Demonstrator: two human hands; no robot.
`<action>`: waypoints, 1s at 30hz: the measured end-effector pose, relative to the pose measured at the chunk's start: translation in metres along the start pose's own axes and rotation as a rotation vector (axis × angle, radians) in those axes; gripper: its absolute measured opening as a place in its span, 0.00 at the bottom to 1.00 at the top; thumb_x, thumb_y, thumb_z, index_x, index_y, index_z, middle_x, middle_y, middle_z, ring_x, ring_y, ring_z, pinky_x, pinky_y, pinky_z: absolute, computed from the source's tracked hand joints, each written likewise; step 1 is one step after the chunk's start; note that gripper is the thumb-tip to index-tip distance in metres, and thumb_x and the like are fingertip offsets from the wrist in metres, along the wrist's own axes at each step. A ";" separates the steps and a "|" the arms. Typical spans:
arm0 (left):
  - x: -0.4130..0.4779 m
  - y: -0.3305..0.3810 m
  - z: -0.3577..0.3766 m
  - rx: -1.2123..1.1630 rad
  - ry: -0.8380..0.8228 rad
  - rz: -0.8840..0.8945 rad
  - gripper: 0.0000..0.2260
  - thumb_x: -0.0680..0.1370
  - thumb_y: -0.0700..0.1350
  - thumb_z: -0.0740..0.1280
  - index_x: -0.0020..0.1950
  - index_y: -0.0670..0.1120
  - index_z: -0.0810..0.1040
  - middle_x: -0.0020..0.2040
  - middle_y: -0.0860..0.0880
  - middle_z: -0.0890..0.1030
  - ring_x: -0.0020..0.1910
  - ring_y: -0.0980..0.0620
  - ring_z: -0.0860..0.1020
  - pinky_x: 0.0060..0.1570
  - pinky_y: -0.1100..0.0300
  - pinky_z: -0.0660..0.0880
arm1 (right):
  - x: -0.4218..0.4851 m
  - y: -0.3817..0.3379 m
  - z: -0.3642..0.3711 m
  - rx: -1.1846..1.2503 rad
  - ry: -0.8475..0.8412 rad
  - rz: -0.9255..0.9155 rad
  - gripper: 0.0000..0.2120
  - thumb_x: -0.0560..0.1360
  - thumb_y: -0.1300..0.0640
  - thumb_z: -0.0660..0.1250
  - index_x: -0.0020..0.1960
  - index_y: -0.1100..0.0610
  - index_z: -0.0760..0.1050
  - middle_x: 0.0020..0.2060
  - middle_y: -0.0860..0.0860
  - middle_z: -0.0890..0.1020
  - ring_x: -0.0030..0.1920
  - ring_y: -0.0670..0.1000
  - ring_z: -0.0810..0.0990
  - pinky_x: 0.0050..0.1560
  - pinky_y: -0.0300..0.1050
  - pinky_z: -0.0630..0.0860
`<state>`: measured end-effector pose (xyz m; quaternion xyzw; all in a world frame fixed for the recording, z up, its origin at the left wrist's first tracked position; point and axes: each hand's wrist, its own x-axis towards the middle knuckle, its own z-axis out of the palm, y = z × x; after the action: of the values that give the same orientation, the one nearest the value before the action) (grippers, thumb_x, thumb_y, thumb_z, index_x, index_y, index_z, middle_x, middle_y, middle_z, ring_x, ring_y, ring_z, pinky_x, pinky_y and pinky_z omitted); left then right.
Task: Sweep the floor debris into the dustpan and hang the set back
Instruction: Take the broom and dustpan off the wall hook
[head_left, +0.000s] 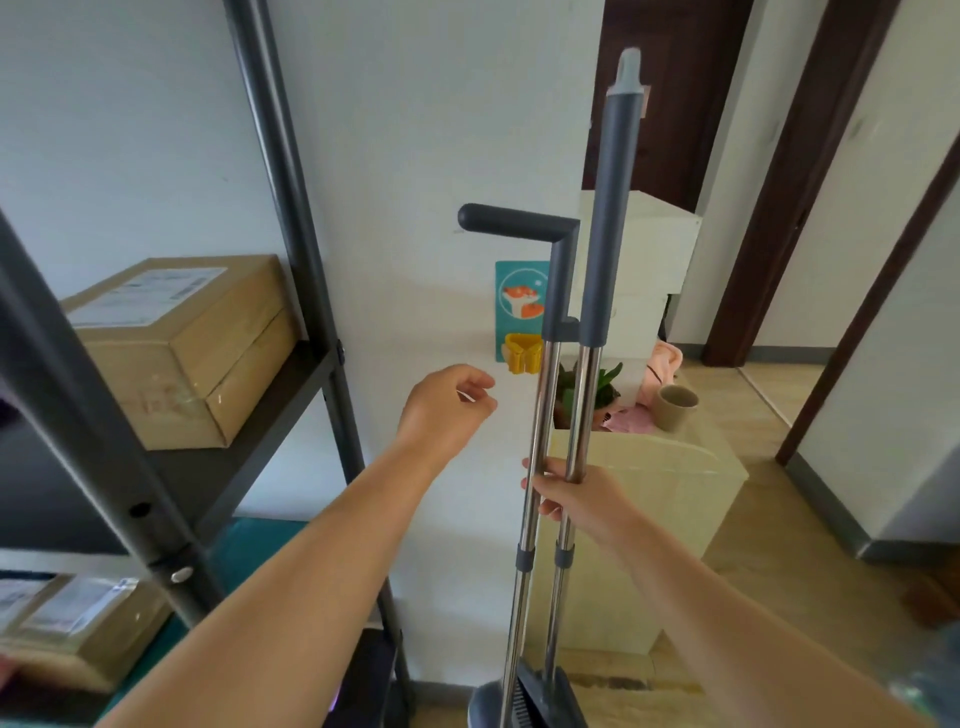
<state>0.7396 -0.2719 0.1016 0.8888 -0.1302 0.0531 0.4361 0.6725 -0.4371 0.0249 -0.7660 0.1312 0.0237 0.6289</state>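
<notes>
I see bright, even daylight, soft shadows; glare on steel poles (543, 415); wide-angle distortion bends shelf frame (291, 208) at the left edge.

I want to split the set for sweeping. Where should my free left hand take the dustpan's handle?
Wrap the left hand around the horizontal grey grip at the top, coming from the left: it juts leftward off the upright pole, toward that hand. The right hand holds both steel poles lower down.

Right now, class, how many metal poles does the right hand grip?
2: the left pole, topped by the bent handle, and the right pole, topped by the tall straight grip. The right hand holds both.
</notes>
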 end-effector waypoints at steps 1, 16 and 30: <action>-0.002 0.002 0.002 0.000 -0.029 0.002 0.09 0.76 0.47 0.70 0.56 0.53 0.79 0.49 0.56 0.80 0.48 0.56 0.78 0.44 0.63 0.76 | -0.002 0.003 -0.001 -0.006 -0.011 0.005 0.11 0.77 0.58 0.66 0.58 0.50 0.81 0.47 0.49 0.85 0.36 0.46 0.79 0.48 0.44 0.79; -0.050 0.007 0.047 0.027 -0.256 -0.081 0.03 0.75 0.46 0.72 0.46 0.48 0.81 0.39 0.49 0.80 0.39 0.51 0.77 0.44 0.56 0.74 | -0.027 0.052 0.013 -0.199 -0.096 0.070 0.11 0.78 0.50 0.65 0.55 0.55 0.80 0.40 0.53 0.83 0.43 0.51 0.82 0.37 0.35 0.72; -0.111 -0.067 0.099 -0.006 -0.301 -0.328 0.11 0.79 0.47 0.67 0.60 0.45 0.79 0.57 0.48 0.80 0.57 0.49 0.77 0.63 0.49 0.74 | -0.042 0.138 -0.018 -0.403 -0.055 0.390 0.17 0.76 0.39 0.64 0.52 0.54 0.71 0.33 0.51 0.78 0.32 0.49 0.80 0.37 0.43 0.80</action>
<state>0.6500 -0.2897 -0.0334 0.8948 -0.0476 -0.1524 0.4169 0.5982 -0.4713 -0.0947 -0.8349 0.2516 0.1905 0.4510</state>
